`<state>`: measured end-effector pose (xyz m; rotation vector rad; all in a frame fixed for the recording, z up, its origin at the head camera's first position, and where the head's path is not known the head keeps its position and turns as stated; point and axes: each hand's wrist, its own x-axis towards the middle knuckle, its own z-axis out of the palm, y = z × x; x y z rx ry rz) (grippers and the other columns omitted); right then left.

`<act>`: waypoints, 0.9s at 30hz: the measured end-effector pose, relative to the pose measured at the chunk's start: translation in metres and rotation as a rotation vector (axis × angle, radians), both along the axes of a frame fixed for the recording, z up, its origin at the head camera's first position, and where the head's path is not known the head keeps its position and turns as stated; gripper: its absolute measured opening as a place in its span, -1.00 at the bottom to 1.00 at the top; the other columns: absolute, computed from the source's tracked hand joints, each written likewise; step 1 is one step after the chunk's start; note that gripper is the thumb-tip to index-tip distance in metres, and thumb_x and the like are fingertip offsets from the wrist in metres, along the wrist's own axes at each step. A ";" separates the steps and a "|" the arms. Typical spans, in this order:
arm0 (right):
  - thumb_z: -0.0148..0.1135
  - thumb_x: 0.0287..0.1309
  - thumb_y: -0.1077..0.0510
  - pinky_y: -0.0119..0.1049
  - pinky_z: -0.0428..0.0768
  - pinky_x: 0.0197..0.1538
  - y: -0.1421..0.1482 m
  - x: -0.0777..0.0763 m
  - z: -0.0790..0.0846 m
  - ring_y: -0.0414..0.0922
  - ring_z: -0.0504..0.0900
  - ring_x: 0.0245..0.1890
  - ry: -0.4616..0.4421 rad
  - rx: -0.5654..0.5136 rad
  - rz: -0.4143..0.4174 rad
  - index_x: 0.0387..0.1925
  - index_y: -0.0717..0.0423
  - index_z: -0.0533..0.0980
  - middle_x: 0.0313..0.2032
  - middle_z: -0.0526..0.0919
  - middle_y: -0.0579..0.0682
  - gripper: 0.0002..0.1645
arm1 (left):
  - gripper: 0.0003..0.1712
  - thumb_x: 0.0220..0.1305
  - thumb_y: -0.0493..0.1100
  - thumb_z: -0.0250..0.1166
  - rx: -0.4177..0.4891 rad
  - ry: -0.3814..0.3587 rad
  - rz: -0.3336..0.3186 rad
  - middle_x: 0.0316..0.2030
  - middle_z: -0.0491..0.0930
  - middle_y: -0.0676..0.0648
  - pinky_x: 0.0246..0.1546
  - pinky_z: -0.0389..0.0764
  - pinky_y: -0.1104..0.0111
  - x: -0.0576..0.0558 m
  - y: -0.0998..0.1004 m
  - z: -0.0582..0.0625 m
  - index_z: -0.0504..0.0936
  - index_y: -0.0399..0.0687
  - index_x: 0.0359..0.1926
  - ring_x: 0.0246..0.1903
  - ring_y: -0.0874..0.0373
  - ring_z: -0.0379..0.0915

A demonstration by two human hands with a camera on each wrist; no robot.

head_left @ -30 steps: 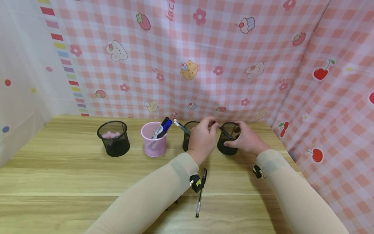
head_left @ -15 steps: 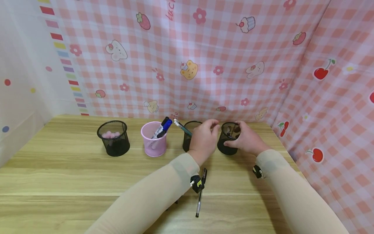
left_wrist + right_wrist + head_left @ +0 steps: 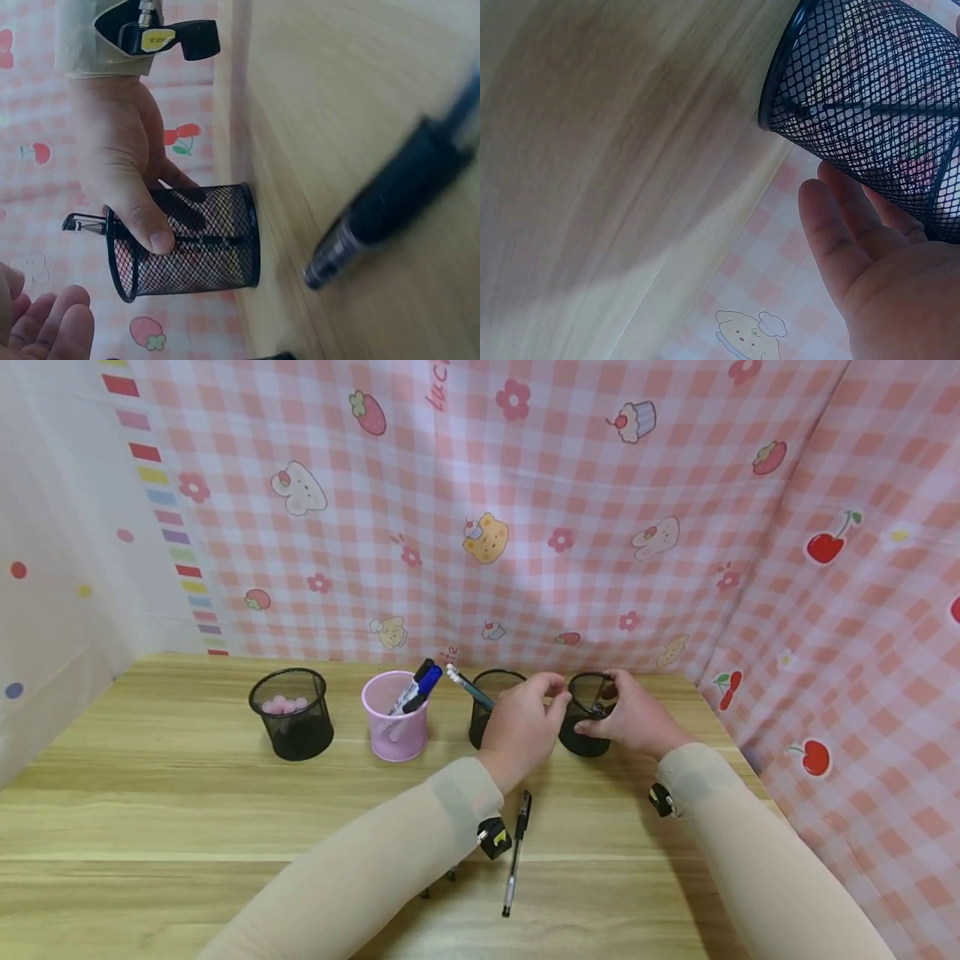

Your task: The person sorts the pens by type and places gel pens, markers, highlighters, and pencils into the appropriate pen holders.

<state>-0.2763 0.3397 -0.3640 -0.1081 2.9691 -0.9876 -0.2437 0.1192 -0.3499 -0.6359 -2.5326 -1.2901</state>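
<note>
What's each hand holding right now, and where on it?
The right hand grips the rightmost black mesh cup by its rim and side, thumb outside. The left hand holds nothing, fingers loosely curled beside it.

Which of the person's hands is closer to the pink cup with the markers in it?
The left hand. It sits a short way to the right of the pink cup; the right hand lies farther right, gripping a black mesh cup.

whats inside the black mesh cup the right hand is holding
Through the mesh cup a dark pen shows, its tip poking over the rim. The right hand grips the wall, covering part of the inside.
</note>
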 end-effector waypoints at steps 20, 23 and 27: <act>0.63 0.06 -0.18 0.24 0.49 0.34 0.000 0.001 0.001 0.25 0.52 0.28 -0.017 0.043 -0.011 0.55 0.26 0.10 0.32 0.48 0.31 0.28 | -0.55 0.60 0.10 0.19 -0.271 0.016 -0.147 0.18 0.72 0.03 0.01 0.73 0.26 0.013 -0.033 0.005 0.59 0.02 0.33 -0.08 0.23 0.76; 0.64 0.05 -0.18 0.23 0.48 0.36 0.000 0.001 0.001 0.25 0.52 0.28 -0.011 0.045 -0.014 0.55 0.26 0.10 0.31 0.49 0.31 0.28 | -0.54 0.59 0.10 0.19 -0.305 0.024 -0.152 0.18 0.72 0.04 0.04 0.72 0.26 0.015 -0.038 0.006 0.59 0.01 0.33 -0.08 0.24 0.75; 0.64 0.05 -0.17 0.24 0.46 0.38 0.000 0.001 0.001 0.27 0.52 0.30 -0.004 0.048 -0.012 0.56 0.27 0.09 0.31 0.49 0.33 0.30 | -0.55 0.58 0.11 0.21 -0.354 0.026 -0.157 0.18 0.71 0.03 0.12 0.69 0.23 0.018 -0.046 0.006 0.61 0.02 0.30 0.02 0.19 0.71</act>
